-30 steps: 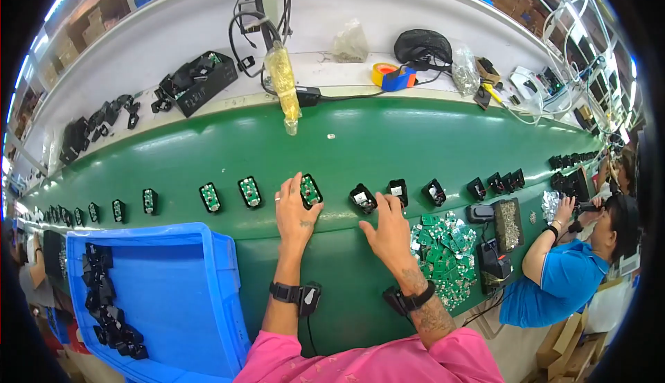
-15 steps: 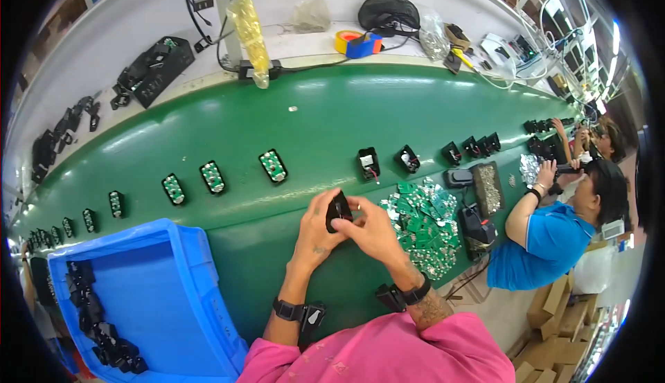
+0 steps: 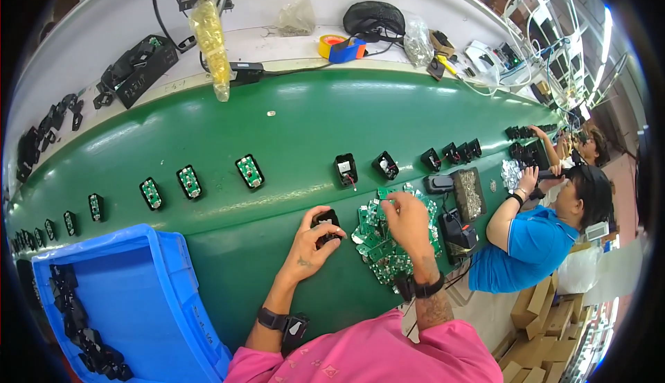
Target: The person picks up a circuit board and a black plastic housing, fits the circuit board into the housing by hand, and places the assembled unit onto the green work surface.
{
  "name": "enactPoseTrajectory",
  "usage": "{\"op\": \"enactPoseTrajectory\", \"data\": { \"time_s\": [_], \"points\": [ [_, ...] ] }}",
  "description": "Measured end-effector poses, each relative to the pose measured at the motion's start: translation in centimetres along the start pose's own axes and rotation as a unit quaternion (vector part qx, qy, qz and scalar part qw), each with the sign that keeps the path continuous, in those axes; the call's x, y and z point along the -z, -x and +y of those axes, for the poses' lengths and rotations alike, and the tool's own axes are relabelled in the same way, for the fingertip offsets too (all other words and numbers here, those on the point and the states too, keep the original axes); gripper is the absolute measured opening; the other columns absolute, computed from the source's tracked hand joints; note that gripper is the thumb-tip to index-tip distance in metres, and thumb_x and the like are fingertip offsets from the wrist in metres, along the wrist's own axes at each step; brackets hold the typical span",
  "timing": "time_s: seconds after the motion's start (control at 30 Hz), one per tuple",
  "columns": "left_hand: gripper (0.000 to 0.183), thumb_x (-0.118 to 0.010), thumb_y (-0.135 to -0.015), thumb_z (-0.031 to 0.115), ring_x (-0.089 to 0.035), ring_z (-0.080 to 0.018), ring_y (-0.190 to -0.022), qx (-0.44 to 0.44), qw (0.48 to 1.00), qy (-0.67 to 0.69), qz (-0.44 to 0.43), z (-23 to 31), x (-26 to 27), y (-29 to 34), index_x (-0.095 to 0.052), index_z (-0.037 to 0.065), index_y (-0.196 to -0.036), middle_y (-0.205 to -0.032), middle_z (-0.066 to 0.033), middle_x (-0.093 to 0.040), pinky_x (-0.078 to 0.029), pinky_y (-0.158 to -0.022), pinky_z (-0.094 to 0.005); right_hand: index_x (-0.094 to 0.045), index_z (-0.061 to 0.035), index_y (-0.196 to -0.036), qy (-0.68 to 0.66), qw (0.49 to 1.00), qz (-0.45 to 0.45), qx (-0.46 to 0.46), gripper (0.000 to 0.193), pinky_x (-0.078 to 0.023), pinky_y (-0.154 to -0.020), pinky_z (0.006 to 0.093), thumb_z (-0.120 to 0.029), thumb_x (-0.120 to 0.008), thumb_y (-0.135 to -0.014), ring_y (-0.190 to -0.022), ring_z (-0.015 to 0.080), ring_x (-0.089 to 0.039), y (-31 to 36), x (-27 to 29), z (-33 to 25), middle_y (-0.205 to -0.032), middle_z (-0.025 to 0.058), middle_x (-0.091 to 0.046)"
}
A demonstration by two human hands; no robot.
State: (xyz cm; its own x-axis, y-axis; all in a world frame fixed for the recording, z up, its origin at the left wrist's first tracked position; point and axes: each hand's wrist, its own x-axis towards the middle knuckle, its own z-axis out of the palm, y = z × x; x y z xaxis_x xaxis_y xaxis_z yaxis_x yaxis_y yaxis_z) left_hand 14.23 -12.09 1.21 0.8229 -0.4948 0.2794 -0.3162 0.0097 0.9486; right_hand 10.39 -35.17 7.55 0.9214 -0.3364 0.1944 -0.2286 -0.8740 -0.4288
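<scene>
My left hand [image 3: 308, 251] is closed around a small black plastic housing [image 3: 324, 221], its open side facing up, just above the green bench. Part of the housing is covered by my fingers. My right hand [image 3: 409, 222] is over the heap of green circuit boards [image 3: 377, 244], its thumb and fingers curled together at the heap's far edge. What lies between those fingertips, if anything, I cannot make out. Beyond my hands, two black housings with wires, one [image 3: 345, 170] and another [image 3: 386, 166], stand on the green belt.
Black cases with green boards [image 3: 250, 172] line the belt to the left. A blue bin [image 3: 176, 272] with black parts stands at my left. Right of the heap are a grey tray [image 3: 470, 194] and a black device [image 3: 458, 234]. A co-worker in blue [image 3: 530, 241] works at the right.
My right hand has let go of the black housing and moved right to the circuit board heap. My left hand keeps the housing, now lower and tilted open side up. The view has shifted slightly.
</scene>
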Motion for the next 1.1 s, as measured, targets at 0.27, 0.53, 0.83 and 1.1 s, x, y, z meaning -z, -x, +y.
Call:
{"op": "enactPoseTrajectory", "data": {
  "time_s": [0.27, 0.53, 0.83, 1.1],
  "points": [
    [0.025, -0.054, -0.099, 0.022, -0.065, -0.019, -0.073, 0.083, 0.98, 0.152, -0.094, -1.7, -0.3, 0.4, -0.068, 0.001, -0.098, -0.124, -0.0161, -0.05, -0.054, -0.072, -0.0309, -0.064, 0.0008, -0.107, 0.15, 0.985, -0.063, -0.051, 0.051, -0.05, -0.081, 0.0479, -0.041, -0.073, -0.08, -0.097, 0.0418, -0.06, -1.4, -1.9, 1.3, -0.106, 0.023, -0.059],
    [0.022, -0.053, -0.099, 0.021, -0.064, -0.0174, -0.082, 0.065, 0.979, 0.17, -0.09, -0.1, 0.3, -0.1, -0.066, 0.003, -0.105, -0.121, -0.0142, -0.051, -0.054, -0.074, -0.0318, -0.063, 0.0007, -0.102, 0.148, 0.986, -0.075, 0.028, 0.051, -0.051, -0.079, 0.0477, -0.044, -0.072, -0.08, -0.094, 0.0408, -0.062, -2.5, -2.0, 2.7, -0.099, 0.0193, -0.062],
    [0.022, -0.052, -0.099, 0.021, -0.061, -0.0192, -0.087, 0.066, 0.979, 0.176, -0.077, -2.2, -1.0, -0.3, -0.065, 0.004, -0.101, -0.118, -0.0128, -0.053, -0.054, -0.071, -0.0311, -0.068, -0.0028, -0.093, 0.205, 0.973, -0.066, 0.083, 0.038, -0.052, -0.075, 0.0473, -0.04, -0.066, -0.085, -0.086, 0.0389, -0.065, -3.2, -2.1, 3.2, -0.09, 0.0182, -0.066],
    [0.026, -0.047, -0.101, 0.022, -0.066, -0.015, -0.071, 0.008, 0.99, 0.143, -0.012, -1.6, -0.6, -0.5, -0.065, 0.003, -0.097, -0.12, -0.0115, -0.054, -0.051, -0.052, -0.026, -0.066, -0.0041, -0.086, 0.281, 0.94, -0.127, 0.148, 0.024, -0.054, -0.069, 0.0487, -0.027, -0.062, -0.083, -0.079, 0.038, -0.066, -4.0, -1.6, 2.5, -0.086, 0.0175, -0.067]
  ]
}}
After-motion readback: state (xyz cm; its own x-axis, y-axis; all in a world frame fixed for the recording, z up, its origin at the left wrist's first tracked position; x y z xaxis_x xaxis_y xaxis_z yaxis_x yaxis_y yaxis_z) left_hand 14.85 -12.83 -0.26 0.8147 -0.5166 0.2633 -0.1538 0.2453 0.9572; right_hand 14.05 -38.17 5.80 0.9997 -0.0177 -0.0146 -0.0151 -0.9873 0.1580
